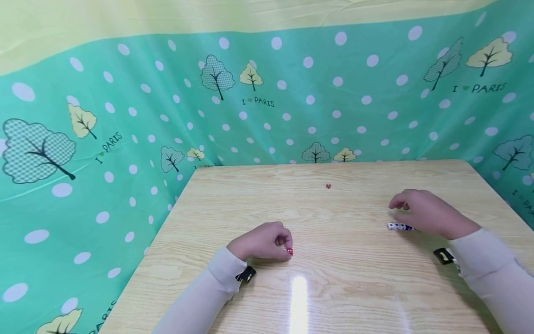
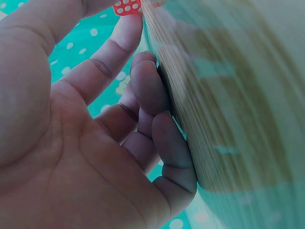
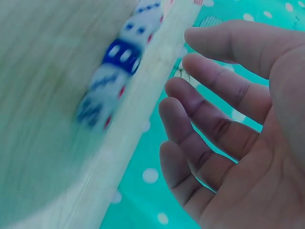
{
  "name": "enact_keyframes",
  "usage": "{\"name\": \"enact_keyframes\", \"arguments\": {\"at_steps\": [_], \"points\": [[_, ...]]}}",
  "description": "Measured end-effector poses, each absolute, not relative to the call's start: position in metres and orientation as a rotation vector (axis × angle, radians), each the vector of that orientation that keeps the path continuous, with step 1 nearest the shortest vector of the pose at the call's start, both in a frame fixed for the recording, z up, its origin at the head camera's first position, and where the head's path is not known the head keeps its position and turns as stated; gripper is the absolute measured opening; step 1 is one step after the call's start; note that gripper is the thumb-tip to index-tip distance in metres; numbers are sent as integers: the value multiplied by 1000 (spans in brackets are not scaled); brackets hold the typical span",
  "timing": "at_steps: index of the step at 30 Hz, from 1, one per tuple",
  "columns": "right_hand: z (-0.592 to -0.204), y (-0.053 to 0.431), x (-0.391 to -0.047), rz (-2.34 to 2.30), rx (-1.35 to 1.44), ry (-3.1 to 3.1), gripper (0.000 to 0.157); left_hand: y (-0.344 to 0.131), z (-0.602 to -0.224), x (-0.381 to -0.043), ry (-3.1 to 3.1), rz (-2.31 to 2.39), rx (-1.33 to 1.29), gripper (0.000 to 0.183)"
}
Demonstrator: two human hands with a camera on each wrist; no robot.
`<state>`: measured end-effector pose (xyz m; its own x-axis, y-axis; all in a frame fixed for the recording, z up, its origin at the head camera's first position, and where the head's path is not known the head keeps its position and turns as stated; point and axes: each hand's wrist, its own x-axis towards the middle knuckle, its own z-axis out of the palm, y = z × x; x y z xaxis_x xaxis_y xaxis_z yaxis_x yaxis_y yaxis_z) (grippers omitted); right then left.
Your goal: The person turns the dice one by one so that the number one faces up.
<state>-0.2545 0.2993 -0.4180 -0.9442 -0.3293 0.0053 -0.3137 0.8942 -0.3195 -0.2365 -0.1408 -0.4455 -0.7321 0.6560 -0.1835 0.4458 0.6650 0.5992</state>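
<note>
My left hand rests low over the table and pinches a red die with white dots between thumb and index finger. In the left wrist view that red die shows at the top edge, and the other fingers curl loosely against the tabletop. My right hand hovers beside a row of dice, apart from it. Seen from the right wrist, the row holds several white dice and one blue die, lined up end to end. The right fingers are relaxed and hold nothing.
Another red die lies alone towards the back of the wooden table. A green dotted curtain with tree prints hangs behind the table and along its sides. Light reflects off the tabletop near the front.
</note>
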Motion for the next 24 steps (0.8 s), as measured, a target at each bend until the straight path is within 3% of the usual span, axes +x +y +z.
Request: {"name": "enact_keyframes", "arguments": {"at_steps": [12,24], "points": [[-426,245,-297,-497,-625,2941,23,-142,-448,-236,2481,761,874,17],[-433,208,-343,-516,-573,2884,35,-143,-445,-238,2485,755,881,16]]}}
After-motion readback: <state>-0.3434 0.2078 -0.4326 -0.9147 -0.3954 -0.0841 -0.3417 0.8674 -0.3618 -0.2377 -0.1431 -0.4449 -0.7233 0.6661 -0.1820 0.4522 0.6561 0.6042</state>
